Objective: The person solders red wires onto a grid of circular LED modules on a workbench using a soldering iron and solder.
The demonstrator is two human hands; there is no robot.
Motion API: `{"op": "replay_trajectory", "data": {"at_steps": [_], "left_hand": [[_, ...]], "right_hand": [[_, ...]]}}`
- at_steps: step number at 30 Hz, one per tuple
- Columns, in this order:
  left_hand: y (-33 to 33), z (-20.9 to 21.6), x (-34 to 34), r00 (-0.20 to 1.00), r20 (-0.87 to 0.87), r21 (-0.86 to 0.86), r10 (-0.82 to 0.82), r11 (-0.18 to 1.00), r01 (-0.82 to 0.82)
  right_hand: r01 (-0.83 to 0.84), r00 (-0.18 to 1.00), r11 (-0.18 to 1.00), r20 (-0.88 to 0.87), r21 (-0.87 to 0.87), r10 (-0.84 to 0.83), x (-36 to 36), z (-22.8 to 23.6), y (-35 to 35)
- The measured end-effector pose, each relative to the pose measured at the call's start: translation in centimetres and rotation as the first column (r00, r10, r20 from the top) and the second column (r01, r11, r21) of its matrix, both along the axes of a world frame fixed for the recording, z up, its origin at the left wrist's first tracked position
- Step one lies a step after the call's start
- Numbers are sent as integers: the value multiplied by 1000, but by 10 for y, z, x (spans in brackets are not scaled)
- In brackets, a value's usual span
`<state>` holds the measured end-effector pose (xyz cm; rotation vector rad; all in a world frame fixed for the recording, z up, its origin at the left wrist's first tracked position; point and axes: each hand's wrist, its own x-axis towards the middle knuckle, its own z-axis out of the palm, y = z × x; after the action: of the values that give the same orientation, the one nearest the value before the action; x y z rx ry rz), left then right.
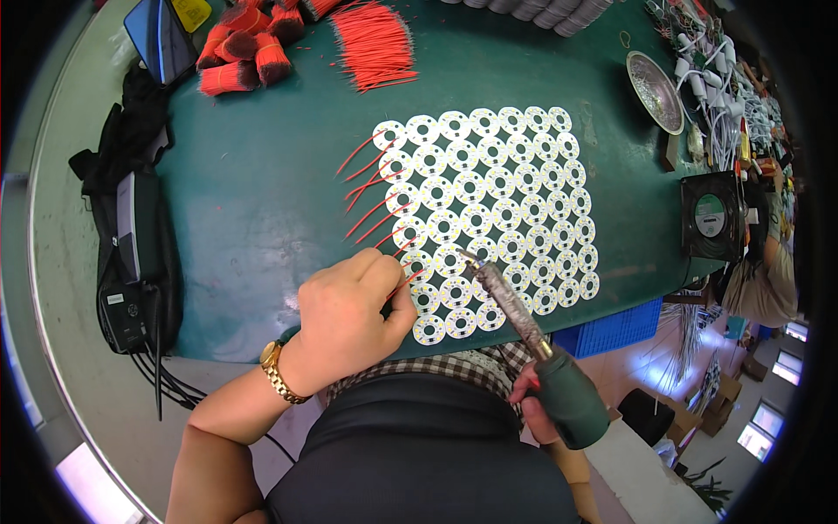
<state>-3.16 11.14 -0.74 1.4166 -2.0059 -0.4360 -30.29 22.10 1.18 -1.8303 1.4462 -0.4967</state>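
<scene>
A grid of white round LED boards point(476, 218) lies flat on the green table mat in front of me. Short red wires run out to the left from the boards of its left column. My left hand point(353, 306), with a gold watch on the wrist, is closed in a pinch on a thin red wire point(404, 284) at the lower left boards. Gripped in my right hand point(534, 403) is a soldering iron point(513, 310) with a dark green handle. Its tip points up and left, over or at the boards near the second column; contact cannot be made out.
Bundled red wires point(231, 74) and a loose red wire pile point(375, 44) lie at the back. A metal bowl point(655, 92), a black fan point(714, 214) and white cables point(716, 79) stand right. Black boxes point(138, 227) sit left; a blue crate point(611, 330) is below the right edge.
</scene>
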Motion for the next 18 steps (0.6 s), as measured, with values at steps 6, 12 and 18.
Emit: {"op": "replay_trajectory", "data": {"at_steps": [6, 12, 18], "left_hand": [[0, -2, 1, 1000, 12, -10, -4, 1000, 4], [0, -1, -1, 1000, 27, -17, -7, 1000, 7], [0, -1, 0, 999, 34, 0, -3, 1000, 3]], "right_hand": [[60, 815, 931, 521, 361, -255, -7, -5, 9], [127, 709, 861, 561, 493, -426, -3, -2, 10], [131, 698, 832, 546, 539, -463, 0, -1, 12]]}}
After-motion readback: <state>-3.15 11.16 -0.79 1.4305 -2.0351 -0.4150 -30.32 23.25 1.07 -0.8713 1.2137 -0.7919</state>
